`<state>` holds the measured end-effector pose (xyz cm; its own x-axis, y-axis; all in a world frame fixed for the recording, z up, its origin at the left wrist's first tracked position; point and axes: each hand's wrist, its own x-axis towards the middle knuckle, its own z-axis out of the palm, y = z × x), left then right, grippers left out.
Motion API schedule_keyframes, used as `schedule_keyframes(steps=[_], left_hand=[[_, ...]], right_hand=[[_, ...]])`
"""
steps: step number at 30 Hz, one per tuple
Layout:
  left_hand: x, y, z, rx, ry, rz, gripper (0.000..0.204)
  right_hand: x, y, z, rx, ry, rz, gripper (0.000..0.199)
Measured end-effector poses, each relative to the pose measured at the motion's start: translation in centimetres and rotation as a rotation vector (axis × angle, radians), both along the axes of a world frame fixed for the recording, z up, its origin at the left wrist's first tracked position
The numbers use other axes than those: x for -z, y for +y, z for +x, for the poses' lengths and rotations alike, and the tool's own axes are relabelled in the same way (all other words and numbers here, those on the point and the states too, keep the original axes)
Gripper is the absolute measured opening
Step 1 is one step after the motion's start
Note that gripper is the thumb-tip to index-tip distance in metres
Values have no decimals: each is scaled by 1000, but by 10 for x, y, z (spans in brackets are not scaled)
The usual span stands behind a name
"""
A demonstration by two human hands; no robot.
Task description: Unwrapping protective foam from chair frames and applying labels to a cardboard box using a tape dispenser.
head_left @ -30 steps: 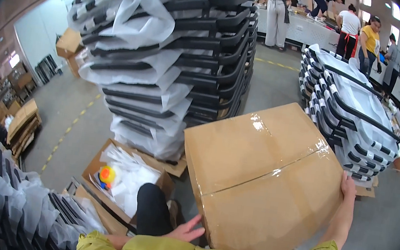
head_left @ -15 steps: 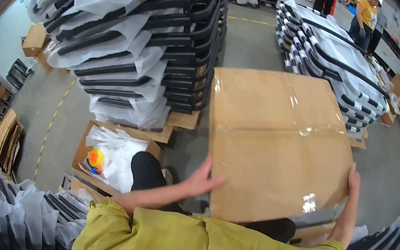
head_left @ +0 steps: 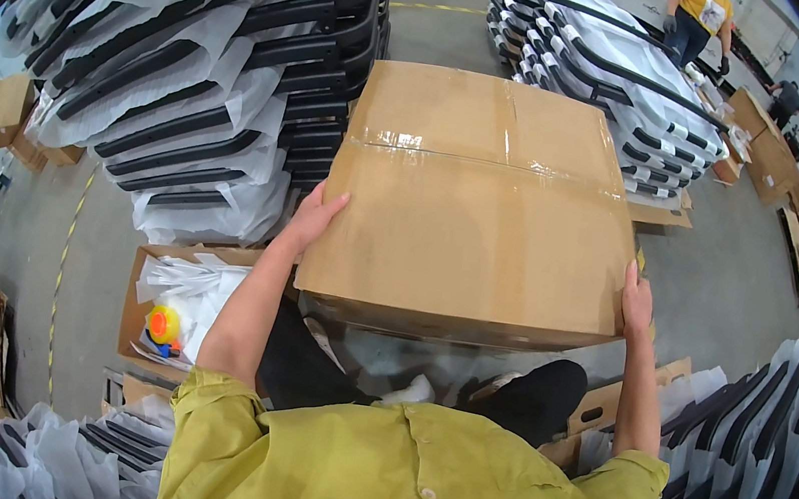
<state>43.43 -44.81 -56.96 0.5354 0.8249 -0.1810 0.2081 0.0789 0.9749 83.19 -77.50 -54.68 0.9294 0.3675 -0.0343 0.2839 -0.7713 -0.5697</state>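
Two hands (head_left: 315,221), one held carton (head_left: 473,229)

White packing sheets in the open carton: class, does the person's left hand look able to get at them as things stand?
Probably not: the left hand is occupied holding the left side of the taped cardboard box. Otherwise, the open carton is uncovered, so the white packing sheets would seem accessible.

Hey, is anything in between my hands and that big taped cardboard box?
Nothing visible: your left hand and right hand are directly against opposite sides of the cardboard box.
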Motion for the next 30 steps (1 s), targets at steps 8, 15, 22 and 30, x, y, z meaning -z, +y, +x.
schedule_keyframes(steps=[8, 15, 22, 30], left_hand=[[68, -41, -202, -772, -128, 330, 30], [209, -189, -273, -680, 711, -16, 26], [156, -245, -233, -456, 1096, 13, 57], [202, -170, -240, -319, 1211, 52, 48]], right_hand=[[2, 6, -199, -1097, -153, 387, 16], [302, 19, -256, -1543, 606, -593, 58], [294, 16, -277, -1538, 677, -583, 54], [240, -40, -266, -1252, 632, -543, 50]])
